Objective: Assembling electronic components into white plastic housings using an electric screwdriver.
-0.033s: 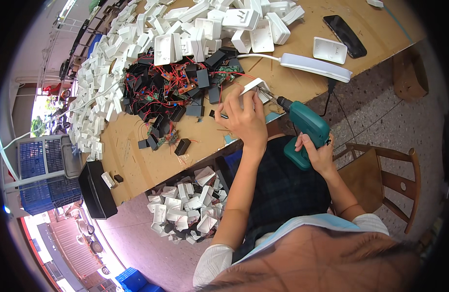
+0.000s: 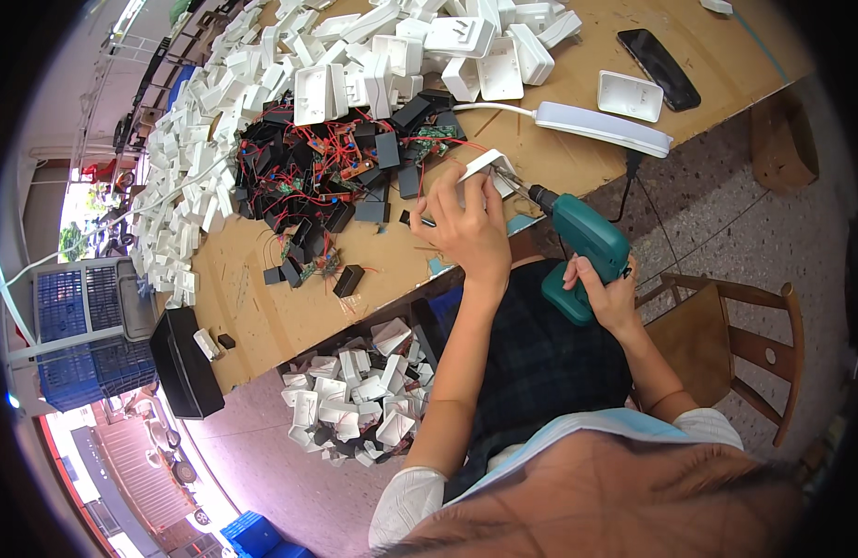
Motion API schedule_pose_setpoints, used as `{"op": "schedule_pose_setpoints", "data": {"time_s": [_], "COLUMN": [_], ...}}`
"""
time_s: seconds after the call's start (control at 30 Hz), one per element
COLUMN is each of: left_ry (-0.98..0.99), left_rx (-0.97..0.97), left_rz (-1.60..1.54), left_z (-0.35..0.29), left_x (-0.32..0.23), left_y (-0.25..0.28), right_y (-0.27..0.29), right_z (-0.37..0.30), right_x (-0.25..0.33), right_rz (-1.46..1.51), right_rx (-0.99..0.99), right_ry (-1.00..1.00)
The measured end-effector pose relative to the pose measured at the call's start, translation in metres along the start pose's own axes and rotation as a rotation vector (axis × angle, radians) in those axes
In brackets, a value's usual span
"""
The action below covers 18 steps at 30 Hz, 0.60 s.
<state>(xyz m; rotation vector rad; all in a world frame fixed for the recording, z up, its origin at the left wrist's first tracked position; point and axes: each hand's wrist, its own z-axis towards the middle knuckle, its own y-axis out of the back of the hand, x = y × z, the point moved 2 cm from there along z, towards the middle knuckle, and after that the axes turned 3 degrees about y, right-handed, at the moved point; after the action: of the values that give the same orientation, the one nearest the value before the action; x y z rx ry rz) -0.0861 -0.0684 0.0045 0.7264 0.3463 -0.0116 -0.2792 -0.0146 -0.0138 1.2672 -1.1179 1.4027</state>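
My left hand (image 2: 471, 228) is closed around a white plastic casing (image 2: 477, 166) at the table's near edge. Its fingers partly cover the casing. A small dark piece (image 2: 427, 221) shows beside the fingers; I cannot tell if they touch it. In my right hand (image 2: 612, 296) is a green power drill (image 2: 587, 231), gripped by its handle. The drill's bit end points left and reaches the casing's right side; exactly where it touches is hard to make out. Left of my left hand lies a heap of black boxes, red wires and circuit boards (image 2: 308, 172).
A large pile of white casings (image 2: 206, 139) covers the table's far left. To the right lie a white power strip (image 2: 601, 128), an open casing half (image 2: 631, 96) and a black phone (image 2: 660, 70). Below the table are more casings (image 2: 355, 395); a wooden chair (image 2: 717, 344) stands right.
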Motion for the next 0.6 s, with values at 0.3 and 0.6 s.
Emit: {"op": "schedule_pose_setpoints", "data": {"time_s": [0.3,0.6], "left_ry": [-0.009,-0.05], "left_rx": [0.008,-0.001], "left_rz": [-0.002,0.004], "left_z": [-0.001,0.003], "left_x": [0.003,0.003], "left_y": [-0.002,-0.001], "right_y": [-0.006,-0.004], "right_z": [-0.003,-0.012], "right_x": [-0.009,-0.032], "right_rz": [-0.123,0.052], "right_rx": [0.016,-0.011], "right_ry": [0.093,0.156]}}
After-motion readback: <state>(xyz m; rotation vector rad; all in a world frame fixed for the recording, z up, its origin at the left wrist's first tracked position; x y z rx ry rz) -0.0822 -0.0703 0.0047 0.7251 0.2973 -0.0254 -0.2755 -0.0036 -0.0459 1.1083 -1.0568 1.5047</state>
